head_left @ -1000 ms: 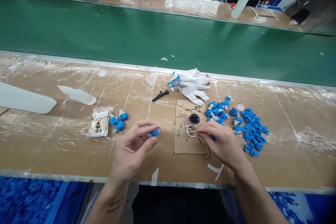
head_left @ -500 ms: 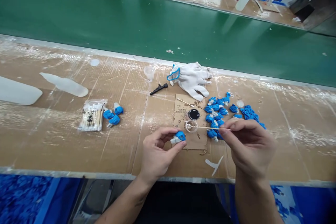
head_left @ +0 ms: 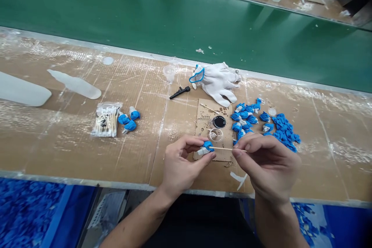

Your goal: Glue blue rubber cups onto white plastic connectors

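Between the thumb and fingers of my left hand is a small blue-and-white plastic piece. My right hand pinches a thin wooden swab stick, whose far end meets the blue part of that piece; the very tip is hard to make out. Just beyond them, on a stained cardboard sheet, stand a small cup of black liquid and a clear cup. Another cotton swab lies at the sheet's top. Several similar blue-and-white pieces sit beside it, partly behind my right hand.
Left of my hands lie a bag of cotton swabs and three blue-and-white pieces. Farther back are a white glove and a black tool. A blue heap is at right. A green belt runs behind the table.
The swab stick has moved from the clear cup's edge down and left to the blue-and-white piece. My hands have come closer together, and the camera view has shifted slightly.
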Motion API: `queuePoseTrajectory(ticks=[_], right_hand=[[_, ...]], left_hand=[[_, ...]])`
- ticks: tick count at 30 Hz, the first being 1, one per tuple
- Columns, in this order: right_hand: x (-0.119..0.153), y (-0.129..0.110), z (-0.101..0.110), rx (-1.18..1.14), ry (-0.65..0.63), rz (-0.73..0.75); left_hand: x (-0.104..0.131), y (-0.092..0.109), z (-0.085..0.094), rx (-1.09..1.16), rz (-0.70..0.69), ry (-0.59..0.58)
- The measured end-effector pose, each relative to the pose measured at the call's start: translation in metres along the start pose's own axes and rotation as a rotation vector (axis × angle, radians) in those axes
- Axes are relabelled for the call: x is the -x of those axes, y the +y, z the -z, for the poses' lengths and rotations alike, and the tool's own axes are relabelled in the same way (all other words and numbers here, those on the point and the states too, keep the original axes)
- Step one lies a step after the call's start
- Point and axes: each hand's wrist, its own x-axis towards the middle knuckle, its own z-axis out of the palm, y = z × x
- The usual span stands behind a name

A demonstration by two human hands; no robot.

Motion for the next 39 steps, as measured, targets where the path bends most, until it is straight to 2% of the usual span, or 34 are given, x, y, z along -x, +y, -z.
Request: queuePoseTrajectory(ticks=[13, 19, 21, 25, 27, 29, 30, 32, 33, 34, 35, 36, 39], right_hand=[[0.002, 0.000, -0.003, 0.026, -0.054, 0.044], [-0.006, 0.011, 0.026, 0.081, 0.049, 0.075], [-0.010, 0.019, 0.033, 0.188, -0.031, 0.059], [-0.015, 0.030, 0.029, 0.437, -0.332, 0.092], [-0.015, 0.031, 0.030, 0.477, -0.403, 0.111], [-0.014, 0.031, 0.044, 0.444, -0.368, 0.105], [-0.014, 0.032, 0.057, 0.421, -0.274, 0.102], [-0.016, 0.035, 0.091, 0.414, 0.048, 0.111], [-0.019, 0.038, 0.110, 0.468, 0.216, 0.118], [-0.023, 0.042, 0.129, 0.562, 0.324, 0.112], [-0.028, 0.046, 0.145, 0.684, 0.350, 0.093], [-0.035, 0.052, 0.158, 0.816, 0.292, 0.058], [-0.064, 0.072, 0.175, 1.028, -0.006, -0.042]], left_hand=[[0.001, 0.002, 0.000, -0.008, 0.005, 0.015], [0.001, 0.001, 0.005, -0.014, 0.019, 0.036], [0.001, -0.001, 0.008, -0.010, 0.034, 0.041], [0.000, -0.005, 0.015, -0.008, 0.070, 0.060], [0.001, -0.006, 0.021, -0.020, 0.078, 0.076], [0.001, -0.006, 0.030, -0.042, 0.080, 0.102], [0.002, -0.006, 0.035, -0.054, 0.078, 0.118], [0.003, -0.006, 0.046, -0.077, 0.070, 0.150], [0.004, -0.006, 0.050, -0.085, 0.066, 0.163], [0.004, -0.007, 0.054, -0.091, 0.065, 0.176], [0.005, -0.007, 0.057, -0.098, 0.069, 0.182], [0.005, -0.008, 0.058, -0.102, 0.076, 0.180], [0.003, -0.010, 0.053, -0.089, 0.081, 0.126]])
